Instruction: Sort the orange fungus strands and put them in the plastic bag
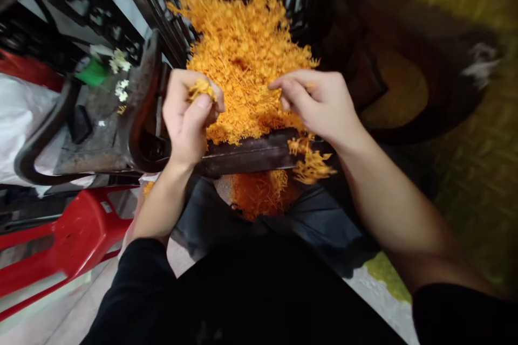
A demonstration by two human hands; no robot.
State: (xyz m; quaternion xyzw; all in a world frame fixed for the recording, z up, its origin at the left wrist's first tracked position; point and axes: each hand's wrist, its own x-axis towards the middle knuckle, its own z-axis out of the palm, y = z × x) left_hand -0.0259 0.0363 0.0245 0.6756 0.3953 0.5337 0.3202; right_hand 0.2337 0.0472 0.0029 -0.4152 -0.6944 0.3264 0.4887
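A big heap of orange, stringy pieces (246,48) covers the seat of a dark carved wooden chair (251,155). At the heap's left edge, my left hand (188,113) is closed around a small bunch of yellow-orange pieces (201,89). Over the heap's right side is my right hand (319,99), its thumb and index finger pinched together; what lies between the fingertips is too small to make out. Below my right hand, a loose orange cluster (311,161) is at the seat's front edge. More orange pieces (261,194) are below the seat, between my knees.
On the left, a dark wooden surface (109,140) holds a green roll (92,70), small white flowers (120,89) and a black object (81,124). A red plastic stool (81,232) stands at lower left. A curved dark wooden armrest lies at right, beside blurred yellow-green material (477,172).
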